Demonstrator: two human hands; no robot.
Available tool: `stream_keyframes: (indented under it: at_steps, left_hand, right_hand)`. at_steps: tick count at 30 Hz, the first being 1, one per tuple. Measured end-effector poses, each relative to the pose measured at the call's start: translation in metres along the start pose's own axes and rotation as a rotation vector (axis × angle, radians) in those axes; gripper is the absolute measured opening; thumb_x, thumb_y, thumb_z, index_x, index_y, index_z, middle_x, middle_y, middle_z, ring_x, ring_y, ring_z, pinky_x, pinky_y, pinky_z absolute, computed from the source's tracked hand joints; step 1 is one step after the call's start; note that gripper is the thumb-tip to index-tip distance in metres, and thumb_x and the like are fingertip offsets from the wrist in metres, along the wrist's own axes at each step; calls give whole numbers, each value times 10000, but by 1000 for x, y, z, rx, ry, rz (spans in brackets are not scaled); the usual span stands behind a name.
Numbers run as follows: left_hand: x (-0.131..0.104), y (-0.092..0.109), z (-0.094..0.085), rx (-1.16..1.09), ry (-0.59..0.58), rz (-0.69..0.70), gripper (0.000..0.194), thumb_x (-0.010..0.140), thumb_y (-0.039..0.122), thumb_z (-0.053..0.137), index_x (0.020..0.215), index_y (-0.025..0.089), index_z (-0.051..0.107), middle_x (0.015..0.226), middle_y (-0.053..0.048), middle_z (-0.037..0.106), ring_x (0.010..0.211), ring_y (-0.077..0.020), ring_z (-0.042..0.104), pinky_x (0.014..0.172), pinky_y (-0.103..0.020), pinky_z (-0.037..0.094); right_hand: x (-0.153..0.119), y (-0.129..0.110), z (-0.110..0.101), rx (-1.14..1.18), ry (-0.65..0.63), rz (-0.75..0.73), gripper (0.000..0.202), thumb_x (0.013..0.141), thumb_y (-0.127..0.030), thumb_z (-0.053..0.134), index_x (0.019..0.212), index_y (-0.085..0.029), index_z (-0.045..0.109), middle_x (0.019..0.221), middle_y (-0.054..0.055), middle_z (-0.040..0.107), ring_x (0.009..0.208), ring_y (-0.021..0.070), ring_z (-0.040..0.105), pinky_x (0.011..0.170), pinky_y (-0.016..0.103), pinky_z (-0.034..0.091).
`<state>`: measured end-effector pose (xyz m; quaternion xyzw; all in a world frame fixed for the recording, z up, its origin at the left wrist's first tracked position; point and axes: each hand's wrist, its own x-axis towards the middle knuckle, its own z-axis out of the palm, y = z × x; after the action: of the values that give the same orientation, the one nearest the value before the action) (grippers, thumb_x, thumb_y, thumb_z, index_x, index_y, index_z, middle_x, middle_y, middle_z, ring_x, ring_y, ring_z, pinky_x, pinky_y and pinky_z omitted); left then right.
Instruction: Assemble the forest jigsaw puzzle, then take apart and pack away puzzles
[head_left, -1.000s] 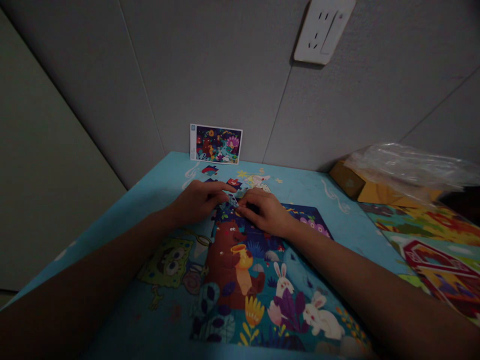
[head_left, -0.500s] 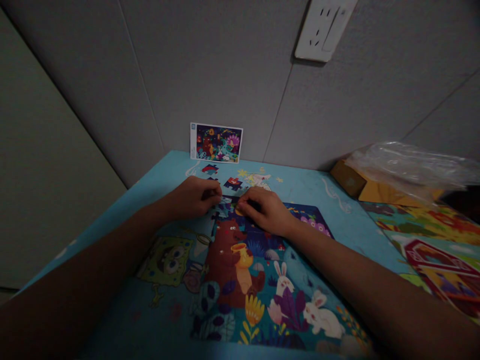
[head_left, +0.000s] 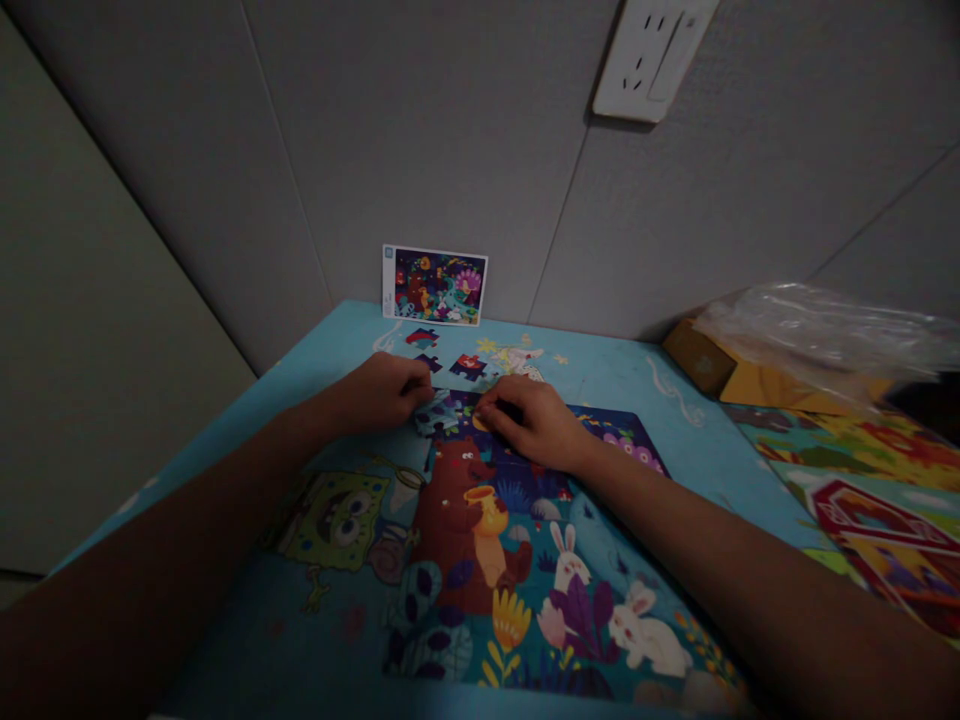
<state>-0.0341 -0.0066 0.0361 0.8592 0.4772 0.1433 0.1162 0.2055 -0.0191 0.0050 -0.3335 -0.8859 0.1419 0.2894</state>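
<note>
A jigsaw puzzle of a brown bear, white rabbits and flowers lies on the blue table in front of me, mostly joined. At its upper left corner my left hand pinches a puzzle piece with pale blue leaves, which sits slightly askew beside the joined part. My right hand rests on the puzzle's top edge, thumb and fingertips closed on a dark piece with a yellow patch. Its fingers partly hide that piece. Just beyond the hands lie loose pieces, one with a red patch and one with a red curve.
A small picture card leans upright against the grey wall. On the right are a cardboard box under clear plastic wrap and another colourful picture. The tablecloth carries printed cartoon figures. A socket is on the wall.
My left hand has shifted slightly left, and the leaf-patterned piece has moved left with it. The right hand stays in nearly the same place.
</note>
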Motion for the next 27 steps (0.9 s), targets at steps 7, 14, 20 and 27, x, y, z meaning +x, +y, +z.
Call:
stream_keyframes:
  at_steps: [7,14,20,27]
  left_hand:
    - [0,-6,-3,-16,64,-92,296,796,229,477,1022,144,647,533,30,538,501,-134,469,555,-263,324]
    - [-6,5,-3,-70,-155,16,325,745,302,596,1027,175,694,545,46,527,498,-116,480,553,-245,340]
    - [-7,6,-7,-91,-234,-24,392,655,425,735,949,181,648,601,46,535,540,-127,500,537,-244,340]
    - [-8,4,-9,-97,-218,-11,290,679,396,716,786,195,536,637,39,521,574,-128,487,549,-244,335]
  right_hand:
    - [0,0,0,4,-3,2,162,905,-208,521,816,-159,648,784,46,654,762,159,574,744,306,418]
    - [1,0,0,-4,-6,0,161,903,-218,519,807,-171,640,775,38,642,758,156,567,741,302,410]
    - [0,1,0,-7,-4,-4,160,901,-202,520,790,-175,633,753,32,628,743,155,561,727,300,409]
    - [0,1,0,-8,-2,-12,151,892,-189,528,787,-167,635,750,31,624,740,152,560,722,292,411]
